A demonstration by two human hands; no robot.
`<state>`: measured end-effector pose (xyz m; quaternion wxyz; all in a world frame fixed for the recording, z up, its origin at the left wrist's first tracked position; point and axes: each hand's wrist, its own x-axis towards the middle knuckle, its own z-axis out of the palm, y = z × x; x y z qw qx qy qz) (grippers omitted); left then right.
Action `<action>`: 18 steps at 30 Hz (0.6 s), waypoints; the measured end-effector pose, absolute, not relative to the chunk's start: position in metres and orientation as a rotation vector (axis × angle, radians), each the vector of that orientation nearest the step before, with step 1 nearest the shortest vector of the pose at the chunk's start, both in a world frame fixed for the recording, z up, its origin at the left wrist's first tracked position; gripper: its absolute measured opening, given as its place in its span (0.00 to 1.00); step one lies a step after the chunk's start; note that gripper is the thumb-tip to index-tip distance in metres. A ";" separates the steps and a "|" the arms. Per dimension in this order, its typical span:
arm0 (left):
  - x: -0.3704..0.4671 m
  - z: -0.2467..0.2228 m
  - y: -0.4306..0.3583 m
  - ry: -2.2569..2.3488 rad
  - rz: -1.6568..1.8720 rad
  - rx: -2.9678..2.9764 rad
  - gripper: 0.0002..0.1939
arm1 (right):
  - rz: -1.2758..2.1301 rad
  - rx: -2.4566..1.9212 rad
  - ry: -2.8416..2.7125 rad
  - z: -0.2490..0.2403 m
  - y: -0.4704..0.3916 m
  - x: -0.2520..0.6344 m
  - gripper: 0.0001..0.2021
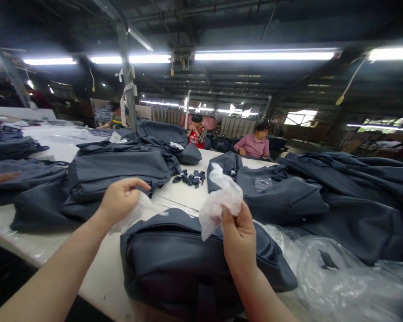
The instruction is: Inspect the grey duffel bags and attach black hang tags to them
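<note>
A dark blue bag (pixel 174 259) lies at the near edge of the table (pixel 100 281), between the wearer's forearms. The right hand (pixel 240 226) is closed, thumb against fingers, on a crumpled white sheet (pixel 221 197) held above the bag. The left hand (pixel 122 199) is likewise pinched shut on a thin white piece (pixel 134 214) — translucent and partly blurred — above the bag's left end. Clear plastic film (pixel 339 273) spreads to the right of the bag. Farther from the near edge, a small cluster of dark straps (pixel 190 178) sits between stacked bags (pixel 121 167) on the left and loosely piled bags (pixel 282 194) on the right. Beyond the table's far edge are two people: one in red (pixel 197 134), one in a pink shirt (pixel 253 145).
</note>
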<state>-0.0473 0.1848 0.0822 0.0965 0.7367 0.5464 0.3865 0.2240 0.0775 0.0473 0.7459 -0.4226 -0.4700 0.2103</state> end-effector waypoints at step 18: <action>0.044 0.061 0.226 1.475 0.070 2.758 0.18 | 0.536 -1.183 -2.122 0.001 0.068 0.215 0.20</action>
